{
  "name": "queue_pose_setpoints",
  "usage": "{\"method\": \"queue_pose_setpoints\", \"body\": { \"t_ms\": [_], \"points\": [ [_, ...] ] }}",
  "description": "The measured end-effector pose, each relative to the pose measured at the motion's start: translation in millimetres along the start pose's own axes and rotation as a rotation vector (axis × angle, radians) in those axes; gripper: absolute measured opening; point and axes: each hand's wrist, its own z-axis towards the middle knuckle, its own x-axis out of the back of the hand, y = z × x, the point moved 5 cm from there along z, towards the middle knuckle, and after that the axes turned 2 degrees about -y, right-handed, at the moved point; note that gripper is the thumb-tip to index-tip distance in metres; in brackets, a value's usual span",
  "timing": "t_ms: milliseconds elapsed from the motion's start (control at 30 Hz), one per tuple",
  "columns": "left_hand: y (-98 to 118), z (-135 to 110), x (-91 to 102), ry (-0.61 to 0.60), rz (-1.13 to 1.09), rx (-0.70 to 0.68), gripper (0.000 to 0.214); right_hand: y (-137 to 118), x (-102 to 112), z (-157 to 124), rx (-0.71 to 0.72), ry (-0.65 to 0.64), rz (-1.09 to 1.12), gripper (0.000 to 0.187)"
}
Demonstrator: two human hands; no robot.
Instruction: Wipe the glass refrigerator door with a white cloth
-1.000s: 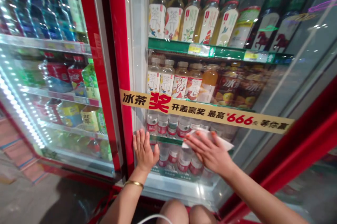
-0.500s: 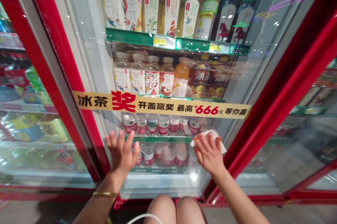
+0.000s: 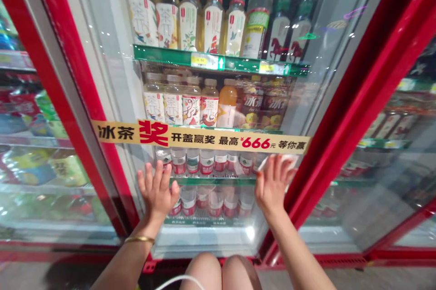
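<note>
in the head view, the right hand (image 3: 271, 192), right of centre, stretches its fingers over a white cloth (image 3: 289, 161) at the glass door (image 3: 200, 240), just below the yellow banner (image 3: 204, 137); the cloth, apparently covered rather than pinched, could slip free, or its edge could catch the banner's right end. at lower left of centre, the left hand (image 3: 156, 192) spreads empty fingers at the glass; bare skin there might leave smudges.

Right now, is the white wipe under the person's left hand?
No, the white wipe is under the right hand, just below the yellow lettered strip, while the left hand is spread well apart from it.
</note>
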Motion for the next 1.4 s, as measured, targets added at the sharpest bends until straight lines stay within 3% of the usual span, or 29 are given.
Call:
{"method": "queue_pose_setpoints", "body": {
  "t_ms": [67,100,167,233,300,333,400,467,533,567,633,700,767,833,933,1000,1033,1067,1100,1167,1233,1300,1400],
  "points": [
    [-0.8,-0.7,0.1,0.002,-0.001,0.012,0.085,14.7,-4.8,37.8,-0.274,0.076,-0.025,0.085],
    [-1.6,-1.2,0.1,-0.003,-0.003,0.019,0.085,6.1,-10.4,50.1,-0.277,0.065,-0.023,0.085],
    [-3.2,-2.2,-0.4,-0.019,-0.01,0.025,0.086,-34.6,-23.1,54.5,0.007,-0.055,0.006,0.085],
    [-4.3,-3.4,-1.0,-0.023,-0.014,0.027,0.086,-71.6,-25.7,30.3,0.371,-0.166,0.042,0.076],
    [-4.3,-4.5,-2.2,-0.022,-0.017,0.031,0.086,-72.9,-14.6,6.8,0.547,-0.198,0.058,0.068],
    [-4.0,-4.9,-3.0,-0.023,-0.018,0.034,0.085,-59.7,-6.6,6.1,0.547,-0.193,0.055,0.068],
    [-3.5,-5.4,-4.5,-0.023,-0.023,0.04,0.085,-20.6,6.8,32.5,0.428,-0.171,0.025,0.075],
    [-3.3,-5.1,-5.0,-0.021,-0.032,0.044,0.085,14.2,12.3,81.8,0.181,-0.111,-0.028,0.08],
    [-3.2,-3.8,-3.9,-0.016,-0.038,0.044,0.085,26.6,11.4,121.4,-0.122,-0.009,-0.087,0.08],
    [-2.8,-2.5,-2.9,-0.015,-0.038,0.038,0.085,16.0,6.8,130.9,-0.122,-0.004,-0.096,0.08],
    [-1.1,0.8,-0.3,-0.012,-0.029,0.016,0.086,-27.2,-4.8,126.0,0.15,-0.056,-0.067,0.079],
    [1.5,4.2,2.5,-0.005,-0.014,-0.004,0.086,-67.2,-9.7,94.0,0.524,-0.121,-0.016,0.074],
    [4.4,6.4,4.4,0.002,-0.004,-0.011,0.086,-73.2,-2.8,67.4,0.711,-0.146,0.016,0.066],
    [6.7,7.1,4.7,0.005,0.001,-0.007,0.086,-48.3,9.6,75.4,0.665,-0.142,0.013,0.069],
    [7.4,6.6,3.7,0.003,0.01,0.004,0.086,-1.6,20.0,141.1,0.282,-0.079,-0.056,0.079],
    [6.9,6.5,4.3,0.0,0.013,0.007,0.086,3.4,15.4,175.8,0.021,-0.038,-0.098,0.079],
    [6.8,6.9,5.0,-0.001,0.011,0.004,0.085,-7.1,9.9,181.6,-0.014,-0.03,-0.098,0.079],
    [6.9,7.5,6.0,-0.004,0.008,0.001,0.084,-25.2,3.1,179.3,0.043,-0.031,-0.078,0.078],
    [7.2,8.4,7.0,-0.006,0.004,-0.004,0.084,-48.6,-3.5,169.1,0.19,-0.036,-0.038,0.077],
    [8.1,10.0,8.8,-0.008,0.0,-0.009,0.084,-91.0,-12.2,132.6,0.581,-0.06,0.049,0.072],
    [9.4,10.9,9.6,-0.006,0.003,-0.007,0.083,-106.0,-12.8,103.3,0.845,-0.107,0.103,0.069],
    [10.6,11.0,9.5,-0.002,0.01,0.0,0.083,-96.4,-7.5,111.4,0.859,-0.146,0.108,0.071],
    [11.6,11.3,9.4,0.004,0.019,0.003,0.083,-76.7,-0.1,180.0,0.509,-0.119,0.082,0.078]
  ]
}}
